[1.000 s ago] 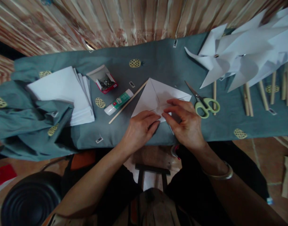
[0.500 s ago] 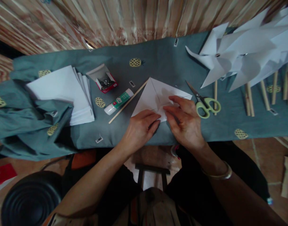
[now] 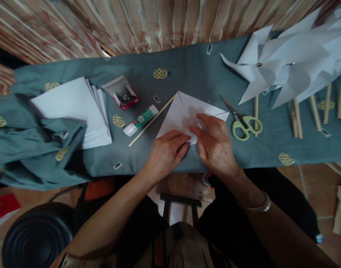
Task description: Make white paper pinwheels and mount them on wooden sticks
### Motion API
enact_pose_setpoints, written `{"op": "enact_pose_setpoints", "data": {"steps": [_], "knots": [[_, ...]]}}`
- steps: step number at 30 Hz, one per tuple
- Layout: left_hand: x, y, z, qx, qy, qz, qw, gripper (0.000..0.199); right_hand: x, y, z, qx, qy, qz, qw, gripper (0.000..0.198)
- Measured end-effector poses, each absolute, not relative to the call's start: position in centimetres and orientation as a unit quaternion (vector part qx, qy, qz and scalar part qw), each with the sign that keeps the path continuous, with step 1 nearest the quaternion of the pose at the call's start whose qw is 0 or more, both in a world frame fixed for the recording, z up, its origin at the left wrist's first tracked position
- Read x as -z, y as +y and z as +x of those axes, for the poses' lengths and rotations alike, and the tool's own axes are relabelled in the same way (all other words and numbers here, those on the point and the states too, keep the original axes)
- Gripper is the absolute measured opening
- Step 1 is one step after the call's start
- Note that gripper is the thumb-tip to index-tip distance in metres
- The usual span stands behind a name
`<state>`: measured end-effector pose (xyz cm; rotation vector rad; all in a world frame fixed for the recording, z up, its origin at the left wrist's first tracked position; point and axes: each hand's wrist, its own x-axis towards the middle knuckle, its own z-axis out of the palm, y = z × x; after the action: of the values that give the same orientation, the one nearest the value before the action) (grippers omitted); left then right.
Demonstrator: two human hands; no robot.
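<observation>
A white square sheet of paper (image 3: 176, 115) lies cornerwise on the cloth in front of me, with short lines running in from its far and right corners. My left hand (image 3: 167, 150) is closed on its near left part, thumb and fingers pinched together. Over its near right part hovers or rests my right hand (image 3: 216, 143), fingers bent and apart; I cannot tell whether the fingertips touch it. Just left of the sheet lie a thin wooden stick (image 3: 150, 122) and a green and white glue stick (image 3: 141, 121). Scissors with green handles (image 3: 244, 126) lie right of it.
A stack of white paper (image 3: 72, 109) lies at left, partly under bunched tablecloth (image 3: 33, 145). Nearby stands an open red box (image 3: 125, 97) of small dark metal pieces. Several paper pinwheels (image 3: 293, 74) on wooden sticks fill the far right. A black round stool (image 3: 38, 238) stands below left.
My right hand has shifted slightly left over the sheet, its fingers further in. The line from the sheet's far corner shows shorter now. My left hand keeps its place.
</observation>
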<state>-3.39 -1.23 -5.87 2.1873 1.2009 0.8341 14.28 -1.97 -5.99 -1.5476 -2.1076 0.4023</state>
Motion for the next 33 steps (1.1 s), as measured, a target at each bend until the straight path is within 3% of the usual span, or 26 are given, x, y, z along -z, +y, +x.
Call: {"op": "enact_pose_setpoints", "data": {"steps": [9, 23, 29, 33], "knots": [[5.6, -1.6, -3.5, -0.249, 0.435, 0.836, 0.224, 0.016, 7.4, -2.6, 13.6, -0.055, -0.797, -0.554, 0.233, 0.037], [5.9, -1.5, -3.4, -0.241, 0.423, 0.854, 0.186, 0.013, 5.3, -1.3, 15.8, -0.155, -0.769, -0.554, 0.281, 0.047], [5.7, -1.4, -3.5, -0.221, 0.419, 0.862, 0.181, 0.014, 4.5, 0.9, 17.2, -0.063, -0.756, -0.622, 0.191, 0.046], [5.4, -1.2, -3.9, -0.222, 0.401, 0.872, 0.172, 0.016, 4.5, 1.3, 17.7, -0.053, -0.752, -0.627, 0.199, 0.045]]}}
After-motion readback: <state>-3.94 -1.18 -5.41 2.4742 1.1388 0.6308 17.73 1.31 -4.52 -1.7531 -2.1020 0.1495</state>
